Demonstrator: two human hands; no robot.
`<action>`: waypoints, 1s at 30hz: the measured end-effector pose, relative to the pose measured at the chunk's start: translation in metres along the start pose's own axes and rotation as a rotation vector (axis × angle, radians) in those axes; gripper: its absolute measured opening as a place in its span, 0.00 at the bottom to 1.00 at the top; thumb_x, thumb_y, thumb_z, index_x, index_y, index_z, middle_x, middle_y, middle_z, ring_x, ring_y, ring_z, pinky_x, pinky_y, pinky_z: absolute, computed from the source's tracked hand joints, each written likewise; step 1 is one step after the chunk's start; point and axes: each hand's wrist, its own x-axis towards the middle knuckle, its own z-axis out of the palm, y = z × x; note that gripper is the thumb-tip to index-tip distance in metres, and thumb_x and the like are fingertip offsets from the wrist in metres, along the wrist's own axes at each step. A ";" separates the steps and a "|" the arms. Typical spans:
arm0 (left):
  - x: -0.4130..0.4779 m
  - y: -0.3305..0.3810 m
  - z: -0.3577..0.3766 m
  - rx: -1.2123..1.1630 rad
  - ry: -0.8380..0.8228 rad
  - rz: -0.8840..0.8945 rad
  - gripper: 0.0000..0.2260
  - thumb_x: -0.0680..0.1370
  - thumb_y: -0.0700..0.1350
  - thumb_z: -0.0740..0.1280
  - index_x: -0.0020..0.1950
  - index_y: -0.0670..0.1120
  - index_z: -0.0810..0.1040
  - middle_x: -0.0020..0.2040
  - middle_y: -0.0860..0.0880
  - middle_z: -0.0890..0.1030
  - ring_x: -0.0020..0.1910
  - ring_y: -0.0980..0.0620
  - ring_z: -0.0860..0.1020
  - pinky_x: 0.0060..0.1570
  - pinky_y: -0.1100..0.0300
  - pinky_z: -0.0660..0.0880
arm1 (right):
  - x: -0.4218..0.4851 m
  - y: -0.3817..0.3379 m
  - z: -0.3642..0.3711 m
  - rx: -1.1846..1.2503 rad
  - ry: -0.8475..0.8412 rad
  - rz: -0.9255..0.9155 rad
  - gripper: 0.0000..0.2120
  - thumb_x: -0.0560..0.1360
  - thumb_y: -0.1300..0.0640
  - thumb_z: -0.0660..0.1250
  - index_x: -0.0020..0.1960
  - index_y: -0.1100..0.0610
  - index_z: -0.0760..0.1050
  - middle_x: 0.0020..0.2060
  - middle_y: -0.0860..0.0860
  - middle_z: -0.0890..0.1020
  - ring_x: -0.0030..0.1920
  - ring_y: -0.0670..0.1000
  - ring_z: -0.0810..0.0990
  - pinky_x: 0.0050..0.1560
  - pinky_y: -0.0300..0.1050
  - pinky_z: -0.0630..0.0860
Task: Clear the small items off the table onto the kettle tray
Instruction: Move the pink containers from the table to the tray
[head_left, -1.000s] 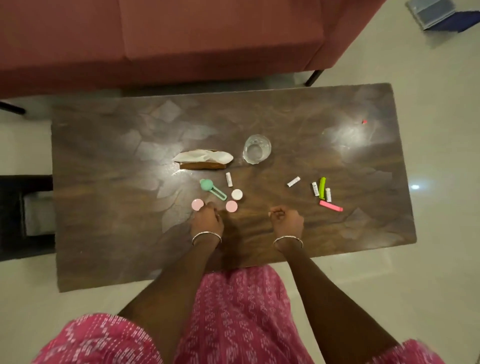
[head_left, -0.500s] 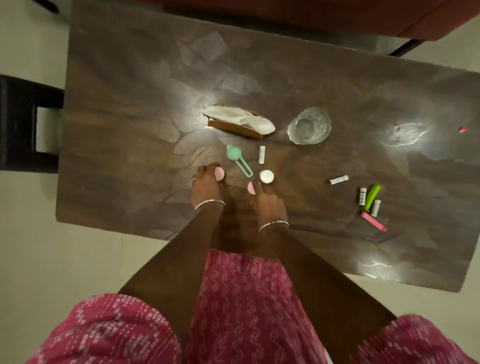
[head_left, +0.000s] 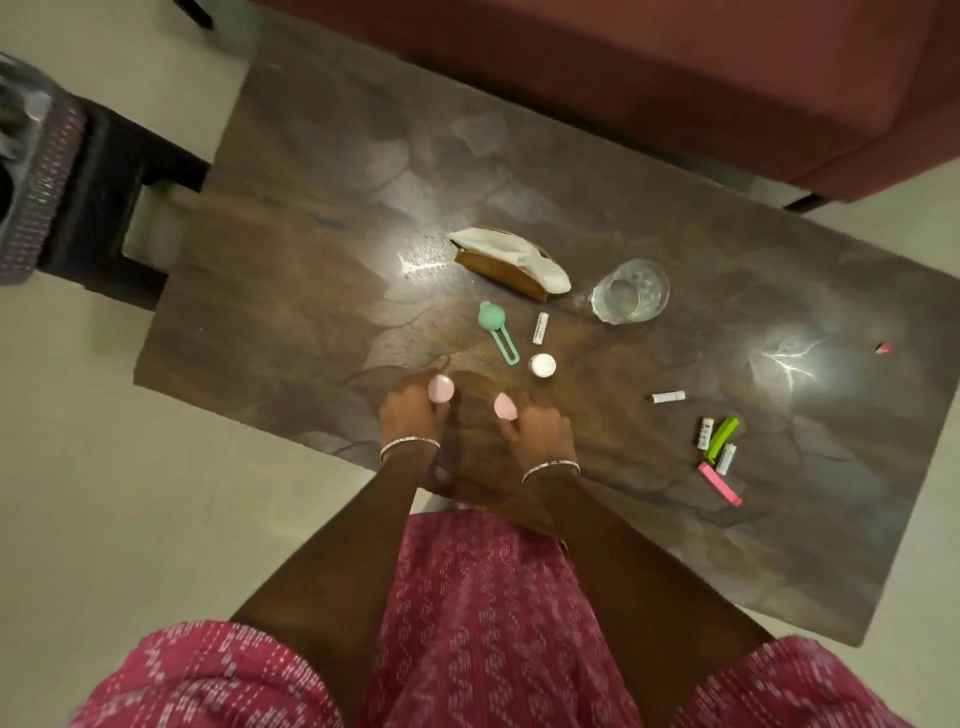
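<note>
1. Loose a second back, now pinched near the table's (head_left: 322, 260) front edge: left pink disc (head_left: 441, 388), right pink disc (head_left: 505, 405).
2. Glass (head_left: 603, 306) — contents unclear.
3. Left hand (head_left: 408, 415), right hand (head_left: 540, 431) — fingers curled narrowly, one disc each.

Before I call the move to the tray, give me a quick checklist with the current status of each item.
1. Left hand pinches left disc: ok.
2. Right hand pinches right disc: ok.
3. Both discs lifted off the table: cannot tell.
4. Glass apart from both hands: ok.
5. Sight of the tray: cannot tell; a patterned thing at the left edge may be it.
6. Small items all cleared: not ok; white cap, green clip and others lie on the table.
</note>
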 end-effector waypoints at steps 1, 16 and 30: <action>-0.010 -0.004 -0.006 -0.010 -0.005 -0.022 0.14 0.75 0.49 0.67 0.59 0.45 0.78 0.54 0.41 0.82 0.53 0.37 0.79 0.48 0.50 0.75 | -0.007 -0.002 -0.007 0.007 0.021 -0.009 0.18 0.79 0.50 0.59 0.68 0.52 0.71 0.53 0.59 0.82 0.53 0.63 0.80 0.49 0.53 0.74; -0.110 -0.096 -0.105 -0.416 0.317 -0.146 0.15 0.73 0.48 0.70 0.59 0.52 0.77 0.49 0.46 0.83 0.50 0.40 0.81 0.43 0.54 0.74 | -0.085 -0.130 -0.056 -0.044 0.213 -0.323 0.21 0.73 0.54 0.68 0.65 0.53 0.72 0.59 0.55 0.78 0.56 0.59 0.79 0.51 0.48 0.75; -0.100 -0.332 -0.208 -0.426 0.468 -0.195 0.16 0.72 0.50 0.72 0.58 0.50 0.76 0.52 0.47 0.82 0.50 0.44 0.80 0.46 0.54 0.75 | -0.104 -0.375 -0.011 -0.012 0.252 -0.442 0.18 0.73 0.56 0.66 0.62 0.57 0.75 0.55 0.56 0.80 0.57 0.58 0.77 0.55 0.48 0.72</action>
